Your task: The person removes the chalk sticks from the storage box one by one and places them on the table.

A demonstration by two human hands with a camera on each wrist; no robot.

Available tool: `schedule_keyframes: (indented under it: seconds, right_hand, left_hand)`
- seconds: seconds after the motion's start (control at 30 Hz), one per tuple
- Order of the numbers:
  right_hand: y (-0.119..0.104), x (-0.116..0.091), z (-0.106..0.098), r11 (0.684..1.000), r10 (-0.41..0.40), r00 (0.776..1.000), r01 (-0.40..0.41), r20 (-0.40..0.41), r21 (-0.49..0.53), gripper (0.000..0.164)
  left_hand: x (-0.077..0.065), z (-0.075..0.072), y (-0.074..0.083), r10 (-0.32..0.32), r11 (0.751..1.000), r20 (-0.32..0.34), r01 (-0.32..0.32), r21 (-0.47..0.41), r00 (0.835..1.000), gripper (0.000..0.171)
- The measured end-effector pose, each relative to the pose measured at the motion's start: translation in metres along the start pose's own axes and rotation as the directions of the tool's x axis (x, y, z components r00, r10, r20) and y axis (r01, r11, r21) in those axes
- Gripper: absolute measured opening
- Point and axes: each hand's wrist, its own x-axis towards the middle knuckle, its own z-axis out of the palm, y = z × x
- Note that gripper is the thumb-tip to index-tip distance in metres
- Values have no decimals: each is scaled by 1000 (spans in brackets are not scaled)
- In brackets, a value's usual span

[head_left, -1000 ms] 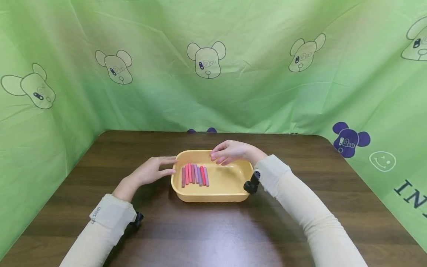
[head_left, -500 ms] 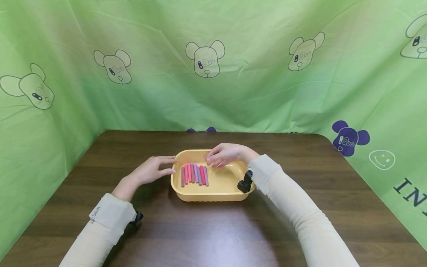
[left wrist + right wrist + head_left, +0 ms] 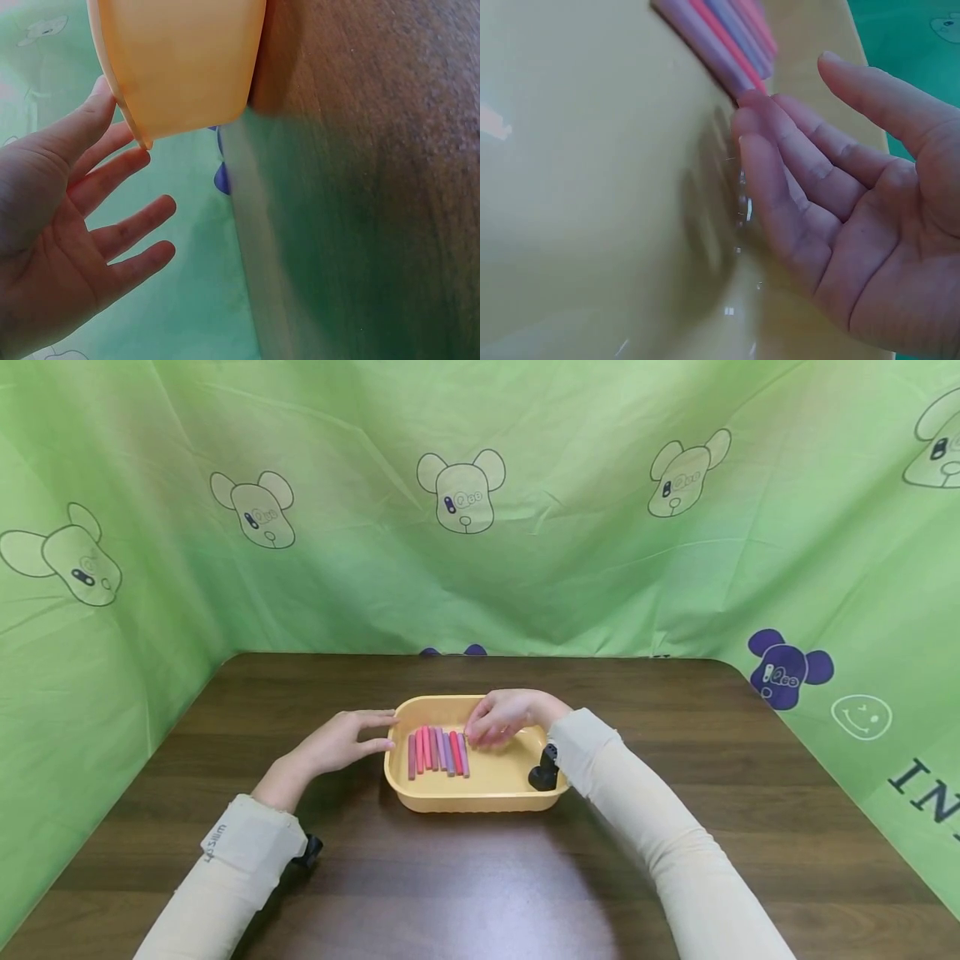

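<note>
A yellow plastic basin stands on the table, with several slim pink and purple chalk-like sticks lying side by side at its left. My left hand touches the basin's left rim with straight fingers spread; the left wrist view shows the thumb and nearest fingertips at the rim. Inside the basin, my right hand reaches to the right end of the row. In the right wrist view, its fingertips are at the end of the rightmost purple stick, while the thumb stays apart.
The brown wooden table extends around the basin. A green cloth printed with bear heads hangs behind and at both sides. Each wrist bears a small black camera on a pale band.
My right hand has moved left and down into the basin, to the far end of the rightmost stick. The left hand and the sticks look unchanged.
</note>
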Motion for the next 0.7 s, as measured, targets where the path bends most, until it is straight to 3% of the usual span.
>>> schedule_keyframes:
  seconds: [0.33,0.7]
  right_hand:
    - [0,9,8,997,50,999,-50,2,-57,19]
    - [-2,14,16,994,66,998,-65,4,-83,10]
  left_hand:
    - [1,2,-2,38,999,-27,-37,7,999,48]
    - [1,2,-2,33,999,-28,-33,3,999,48]
